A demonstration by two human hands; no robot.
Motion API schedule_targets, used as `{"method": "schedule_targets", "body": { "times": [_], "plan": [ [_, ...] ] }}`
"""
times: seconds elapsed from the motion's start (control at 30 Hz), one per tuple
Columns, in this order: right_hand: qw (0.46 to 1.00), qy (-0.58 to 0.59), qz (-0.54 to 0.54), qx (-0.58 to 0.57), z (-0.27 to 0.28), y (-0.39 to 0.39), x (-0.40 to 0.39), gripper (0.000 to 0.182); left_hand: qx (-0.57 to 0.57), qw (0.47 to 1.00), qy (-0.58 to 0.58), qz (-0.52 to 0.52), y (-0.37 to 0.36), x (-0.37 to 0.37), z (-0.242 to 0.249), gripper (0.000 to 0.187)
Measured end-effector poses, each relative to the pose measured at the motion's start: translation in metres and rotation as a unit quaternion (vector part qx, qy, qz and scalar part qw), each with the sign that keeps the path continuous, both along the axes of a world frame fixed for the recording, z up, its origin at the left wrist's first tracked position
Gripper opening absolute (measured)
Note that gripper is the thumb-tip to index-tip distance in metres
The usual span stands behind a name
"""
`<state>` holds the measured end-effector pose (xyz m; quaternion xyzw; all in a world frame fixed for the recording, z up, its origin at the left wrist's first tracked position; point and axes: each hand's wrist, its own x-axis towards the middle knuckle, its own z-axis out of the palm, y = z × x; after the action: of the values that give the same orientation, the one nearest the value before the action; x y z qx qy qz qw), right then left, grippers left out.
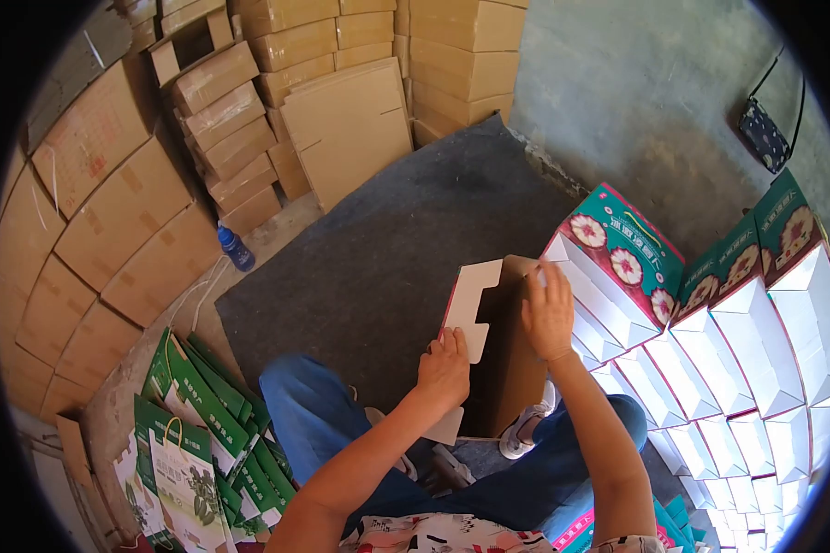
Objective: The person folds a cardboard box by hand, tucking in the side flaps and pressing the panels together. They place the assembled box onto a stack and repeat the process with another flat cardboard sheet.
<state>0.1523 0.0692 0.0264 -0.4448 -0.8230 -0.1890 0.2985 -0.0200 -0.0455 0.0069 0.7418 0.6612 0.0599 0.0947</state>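
Note:
An open gift carton (516, 369) stands between my legs, brown inside, with white notched flaps (475, 286) raised at its top. My left hand (444, 373) is closed on the carton's left edge by a flap, its fingers bent over the board. On the opposite side, my right hand (549, 309) grips the top of the brown wall, fingers fairly straight and thumb toward the inside. The carton's bottom is hidden. Close beyond my right hand is a printed green and red gift box (618, 263) on the stacked boxes.
Brown cartons (124, 207) are piled along the left and back. Flattened cardboard (346, 124) leans there. Green printed bags (203, 415) lie at my left, near a blue bottle (236, 249). White-sided boxes (752, 346) fill the right. A small dark bag (764, 134) hangs on the wall.

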Motion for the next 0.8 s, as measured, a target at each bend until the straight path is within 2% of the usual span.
{"method": "schedule_targets", "body": {
  "times": [0.03,0.07,0.17,0.27,0.43,0.57,0.67,0.73,0.8],
  "plan": [
    [0.993,-0.104,0.037,-0.029,-0.024,0.019,0.01,0.049,0.018,1.0,0.005,-0.004,-0.001,0.001,-0.003,0.068],
    [0.974,-0.208,0.07,-0.053,-0.016,0.024,0.009,0.052,0.02,1.0,0.002,-0.001,0.0,0.003,-0.003,0.068],
    [0.932,-0.202,-0.035,-0.3,0.004,0.033,0.002,0.054,0.011,1.0,-0.004,0.01,-0.002,0.004,-0.006,0.069],
    [0.949,-0.122,-0.019,-0.29,-0.009,0.053,0.006,0.051,0.003,1.0,-0.013,0.011,-0.005,0.006,-0.004,0.072],
    [0.96,-0.081,-0.009,-0.27,-0.013,0.045,0.001,0.045,0.031,0.999,0.022,-0.021,-0.003,0.008,-0.005,0.072],
    [0.961,0.043,0.09,-0.257,-0.01,0.018,0.0,0.027,-0.068,0.996,0.053,-0.029,0.005,0.007,0.012,0.073],
    [0.907,-0.043,0.125,-0.4,0.043,-0.032,-0.005,0.023,-0.098,0.993,0.051,-0.03,0.01,0.007,0.021,0.074],
    [0.824,-0.052,0.217,-0.52,0.069,-0.073,-0.007,0.031,-0.095,0.995,0.031,-0.025,0.009,0.007,0.017,0.075],
    [0.792,-0.131,0.286,-0.524,0.081,-0.106,-0.007,0.04,-0.064,0.997,0.038,-0.027,0.007,0.008,0.007,0.076]
  ]
}}
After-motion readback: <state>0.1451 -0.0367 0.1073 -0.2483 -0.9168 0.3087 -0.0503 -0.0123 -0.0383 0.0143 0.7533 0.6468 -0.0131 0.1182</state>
